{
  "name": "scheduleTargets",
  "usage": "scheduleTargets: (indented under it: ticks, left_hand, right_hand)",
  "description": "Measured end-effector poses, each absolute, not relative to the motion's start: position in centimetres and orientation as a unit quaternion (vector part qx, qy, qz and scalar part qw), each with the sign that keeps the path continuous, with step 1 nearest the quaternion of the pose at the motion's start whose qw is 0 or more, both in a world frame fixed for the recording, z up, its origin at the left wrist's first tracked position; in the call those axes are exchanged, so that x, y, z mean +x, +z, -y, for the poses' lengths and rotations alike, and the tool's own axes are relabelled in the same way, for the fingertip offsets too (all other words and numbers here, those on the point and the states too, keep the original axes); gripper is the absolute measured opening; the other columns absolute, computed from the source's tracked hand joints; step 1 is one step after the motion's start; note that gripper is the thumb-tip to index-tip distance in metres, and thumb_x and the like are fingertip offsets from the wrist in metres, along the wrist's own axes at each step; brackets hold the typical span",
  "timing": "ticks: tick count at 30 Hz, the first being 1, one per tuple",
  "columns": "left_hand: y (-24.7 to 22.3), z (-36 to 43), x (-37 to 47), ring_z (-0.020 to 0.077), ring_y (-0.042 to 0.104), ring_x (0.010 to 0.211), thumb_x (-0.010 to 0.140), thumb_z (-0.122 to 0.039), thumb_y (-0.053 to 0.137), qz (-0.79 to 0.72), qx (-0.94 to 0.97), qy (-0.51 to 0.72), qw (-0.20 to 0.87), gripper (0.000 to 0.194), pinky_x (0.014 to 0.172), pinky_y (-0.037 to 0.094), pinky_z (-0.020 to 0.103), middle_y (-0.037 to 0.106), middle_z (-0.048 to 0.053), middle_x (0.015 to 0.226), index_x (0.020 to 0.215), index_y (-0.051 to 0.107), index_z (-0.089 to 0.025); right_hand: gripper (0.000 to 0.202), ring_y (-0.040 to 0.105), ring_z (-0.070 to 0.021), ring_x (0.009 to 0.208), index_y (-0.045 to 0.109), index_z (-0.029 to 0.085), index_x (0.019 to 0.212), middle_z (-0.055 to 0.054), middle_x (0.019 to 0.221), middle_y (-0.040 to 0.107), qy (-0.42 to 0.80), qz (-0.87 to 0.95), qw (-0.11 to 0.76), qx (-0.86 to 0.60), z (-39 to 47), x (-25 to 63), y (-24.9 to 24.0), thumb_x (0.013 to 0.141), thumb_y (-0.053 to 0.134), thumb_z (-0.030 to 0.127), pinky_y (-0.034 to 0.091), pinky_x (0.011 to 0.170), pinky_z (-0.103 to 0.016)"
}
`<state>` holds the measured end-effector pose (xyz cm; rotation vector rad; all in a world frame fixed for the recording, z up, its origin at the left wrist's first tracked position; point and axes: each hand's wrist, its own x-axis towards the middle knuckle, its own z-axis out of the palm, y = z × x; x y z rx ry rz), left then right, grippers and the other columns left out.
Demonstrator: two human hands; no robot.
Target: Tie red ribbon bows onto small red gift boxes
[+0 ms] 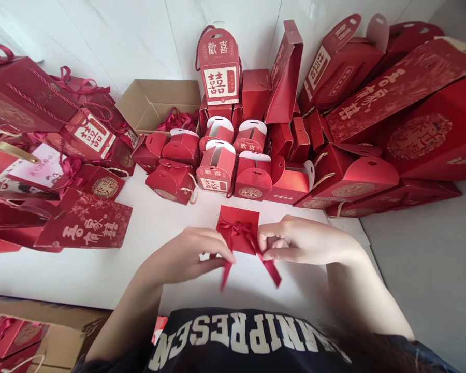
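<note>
A small red gift box [249, 216] sits on the white table in front of me, with a red ribbon [272, 272] tied in a bow at its middle. The ribbon's two tails hang toward me. My left hand [196, 254] pinches the left tail between thumb and fingers, at the box's near left corner. On the other side, my right hand [295, 241] is closed on the right tail beside the box's right edge. The underside of the box is hidden.
Behind the box stand several small red gift boxes [215, 171] with handles. Taller red boxes [411, 88] lean at the right. More red boxes [89, 223] crowd the left. An open cardboard carton [140, 103] with red ribbon is at the back; another carton [62, 339] is lower left.
</note>
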<state>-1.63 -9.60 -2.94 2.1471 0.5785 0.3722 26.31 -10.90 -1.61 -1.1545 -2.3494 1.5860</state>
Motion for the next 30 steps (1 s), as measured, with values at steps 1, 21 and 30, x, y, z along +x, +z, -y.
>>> scheduleTargets:
  ticks: [1,21,30]
  left_hand:
    - [-2.6,9.9,-1.9,0.0126,0.067,0.083,0.088,-0.011,0.06,-0.226,0.87,0.102,0.427,0.024,0.076,0.05,0.022,0.074,0.001,0.091,0.101,0.075,-0.024]
    - [-4.9,6.9,-1.3,0.0124,0.055,0.081,0.091,-0.018,0.058,-0.374,0.859,0.191,0.292,0.007,0.075,0.044,0.026,0.059,-0.001,0.087,0.09,0.064,-0.021]
    - [-4.9,5.9,-1.5,0.0134,0.055,0.081,0.091,-0.017,0.057,-0.334,0.886,0.167,0.274,0.006,0.075,0.043,0.026,0.061,0.0,0.087,0.087,0.061,-0.02]
  right_hand:
    - [0.01,0.064,-0.0132,0.063,0.058,0.022,0.086,0.002,0.072,0.07,0.507,0.774,0.02,-0.377,10.9,26.4,-1.6,0.093,0.058,0.03,0.041,0.058,-0.023]
    - [0.012,0.056,-0.0173,0.092,0.06,0.022,0.098,-0.003,0.099,0.058,0.335,0.837,0.214,-0.377,9.1,25.3,-4.6,0.092,0.058,0.012,0.046,0.079,-0.03]
    - [0.011,0.054,-0.0165,0.088,0.058,0.022,0.095,-0.002,0.098,0.054,0.331,0.832,0.215,-0.391,9.2,25.4,-4.7,0.09,0.06,0.012,0.046,0.079,-0.031]
